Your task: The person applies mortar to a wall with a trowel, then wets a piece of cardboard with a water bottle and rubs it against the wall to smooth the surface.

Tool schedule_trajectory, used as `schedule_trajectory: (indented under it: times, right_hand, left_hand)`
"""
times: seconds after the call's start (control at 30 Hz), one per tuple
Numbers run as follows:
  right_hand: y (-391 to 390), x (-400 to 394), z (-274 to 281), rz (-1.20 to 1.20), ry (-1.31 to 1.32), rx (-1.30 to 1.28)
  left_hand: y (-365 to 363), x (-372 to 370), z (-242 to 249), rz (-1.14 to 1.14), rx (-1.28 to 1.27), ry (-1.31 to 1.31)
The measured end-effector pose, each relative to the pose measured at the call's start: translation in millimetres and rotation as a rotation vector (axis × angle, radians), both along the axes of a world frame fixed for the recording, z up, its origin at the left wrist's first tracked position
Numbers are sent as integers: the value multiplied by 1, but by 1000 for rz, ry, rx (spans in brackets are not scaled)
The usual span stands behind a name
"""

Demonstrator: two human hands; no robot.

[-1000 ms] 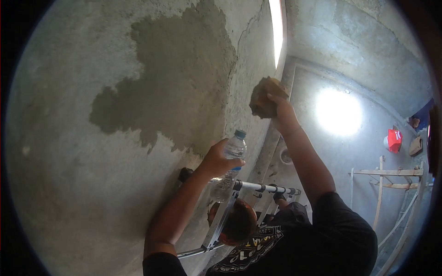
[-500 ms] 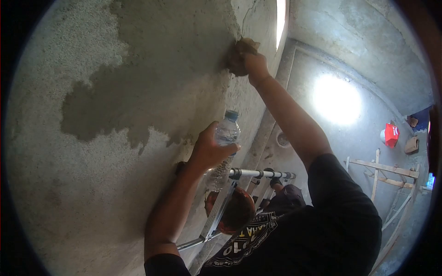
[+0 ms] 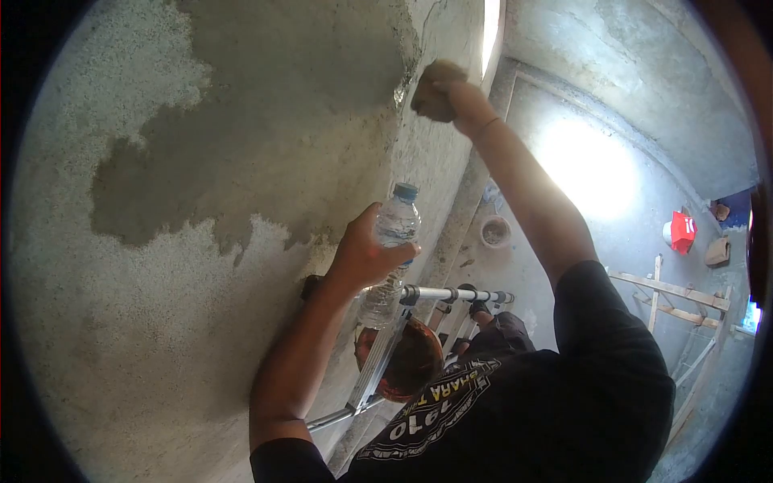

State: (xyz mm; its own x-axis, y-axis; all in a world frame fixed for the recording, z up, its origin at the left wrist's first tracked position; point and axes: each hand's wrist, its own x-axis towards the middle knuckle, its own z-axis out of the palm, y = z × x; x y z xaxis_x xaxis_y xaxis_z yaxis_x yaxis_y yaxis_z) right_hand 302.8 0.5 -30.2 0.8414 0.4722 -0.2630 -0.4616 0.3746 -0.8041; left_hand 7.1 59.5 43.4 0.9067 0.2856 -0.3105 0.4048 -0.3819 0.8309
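Note:
My left hand point(image 3: 366, 256) is wrapped round a clear plastic bottle point(image 3: 397, 221) with a blue cap, held upright beside the wall. Up at the corner of the wall, my right hand point(image 3: 469, 103) grips a brown sponge-like pad point(image 3: 437, 90), a little blurred. The pad is near the narrow wall face; whether it touches is hard to tell. A dark, damp-looking patch point(image 3: 266, 121) of smooth plaster spreads over the rough grey wall point(image 3: 161, 322).
Below my left hand stands a metal ladder point(image 3: 378, 362), with an orange bucket point(image 3: 435, 342) of dark material behind it. On the floor lie a round container point(image 3: 495, 232) and a red-and-white object point(image 3: 682, 233). A wooden frame point(image 3: 668, 291) stands at the right.
My right hand and the pad have moved right, off the dark patch and past the wall's corner. My left hand still holds the bottle in nearly the same place.

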Motion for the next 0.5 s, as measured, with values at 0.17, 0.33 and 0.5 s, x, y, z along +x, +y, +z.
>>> schedule_trajectory:
  times: [0.17, 0.33, 0.5]
  right_hand:
    - [38, 31, -12, 16, -510, -270]
    - [-2, 0, 96, 45, -161, 274]
    - [8, -10, 11, -104, -48, -135]
  left_hand:
    - [3, 0, -6, -7, 9, -64]
    - [2, -1, -4, -9, 54, -49]
    - [-2, 2, 3, 16, -22, -7]
